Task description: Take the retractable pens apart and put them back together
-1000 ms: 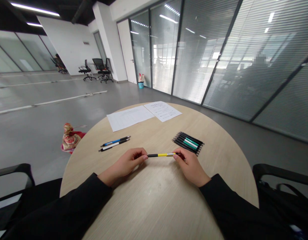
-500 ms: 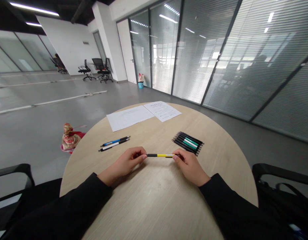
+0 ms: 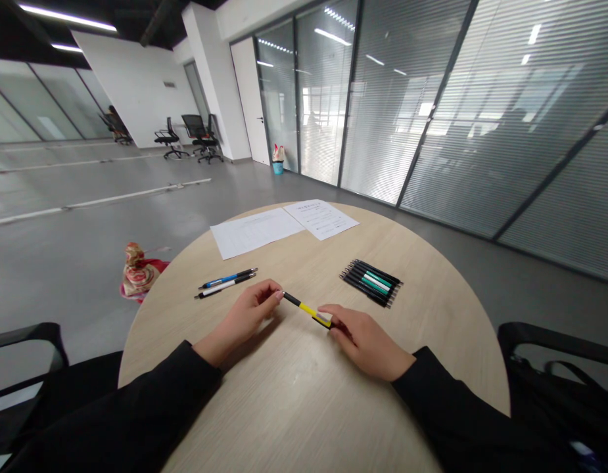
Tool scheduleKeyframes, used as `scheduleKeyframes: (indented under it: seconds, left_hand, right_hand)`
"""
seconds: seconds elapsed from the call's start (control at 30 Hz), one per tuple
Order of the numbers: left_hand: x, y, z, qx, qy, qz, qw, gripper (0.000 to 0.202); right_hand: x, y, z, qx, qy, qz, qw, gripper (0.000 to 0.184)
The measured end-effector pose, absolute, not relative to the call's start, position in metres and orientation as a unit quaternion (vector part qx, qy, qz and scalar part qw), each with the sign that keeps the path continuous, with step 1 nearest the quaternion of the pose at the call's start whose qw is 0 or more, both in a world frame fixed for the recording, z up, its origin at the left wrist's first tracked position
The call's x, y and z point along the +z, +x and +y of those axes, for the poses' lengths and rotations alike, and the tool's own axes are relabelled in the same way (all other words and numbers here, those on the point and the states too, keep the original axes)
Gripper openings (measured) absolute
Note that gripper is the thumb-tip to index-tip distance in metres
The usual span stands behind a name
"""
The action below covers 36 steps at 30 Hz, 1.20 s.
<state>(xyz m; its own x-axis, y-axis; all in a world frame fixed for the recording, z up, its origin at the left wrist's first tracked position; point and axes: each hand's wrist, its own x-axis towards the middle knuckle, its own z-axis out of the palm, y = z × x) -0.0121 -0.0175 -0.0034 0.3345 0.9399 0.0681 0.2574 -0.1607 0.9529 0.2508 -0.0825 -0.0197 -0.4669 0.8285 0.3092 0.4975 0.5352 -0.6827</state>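
Observation:
A yellow and black pen point(image 3: 307, 309) slants between my two hands over the round table. My left hand point(image 3: 248, 316) pinches its dark tip end between thumb and fingertips. At the clip end, my right hand point(image 3: 369, 339) has thumb and fingers closed around the pen, the index finger resting along the clip. Just beyond my left hand lie a blue and black pen point(image 3: 229, 278) and a white and black pen point(image 3: 225, 286), side by side. To the upper right of my right hand sits a neat row of black pens point(image 3: 365, 274), some with green or white barrels.
Two printed paper sheets point(image 3: 257, 230) lie at the far side of the wooden table point(image 3: 294, 414). A patterned bundle point(image 3: 137, 272) is on the floor at left. Chairs point(image 3: 555, 341) flank the table. Blinds-covered glass panels point(image 3: 520, 144) stand behind.
The pen has tilted from level to slanting, its clip end now lower and nearer me. My right hand has moved down and left with it; my left hand has risen slightly.

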Motion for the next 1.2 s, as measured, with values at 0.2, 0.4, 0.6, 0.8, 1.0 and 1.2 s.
scheduleKeyframes:
  seconds: [0.2,0.4,0.6,0.8,1.0,1.2]
  left_hand:
    - [0.000,-0.011,-0.018,0.391,0.660,0.439,0.467,0.035]
    - [-0.002,-0.002,-0.030,0.335,0.668,0.388,0.540,0.036]
    - [0.004,0.007,-0.041,0.312,0.657,0.373,0.575,0.033]
    - [0.005,0.010,-0.043,0.293,0.655,0.371,0.589,0.035]
    - [0.006,0.011,-0.045,0.275,0.682,0.358,0.575,0.038]
    - [0.005,0.012,-0.046,0.262,0.700,0.342,0.570,0.042]
  right_hand:
    - [-0.015,0.235,-0.099,0.175,-0.352,-0.889,0.236,0.032]
    - [-0.013,0.225,-0.107,0.064,-0.330,-0.916,0.219,0.021]
    - [-0.021,0.222,-0.106,0.013,-0.325,-0.920,0.216,0.016]
    - [-0.021,0.220,-0.107,0.016,-0.309,-0.923,0.230,0.020]
    - [-0.024,0.219,-0.105,0.016,-0.309,-0.923,0.228,0.016]
    - [-0.025,0.219,-0.105,0.009,-0.310,-0.923,0.230,0.013]
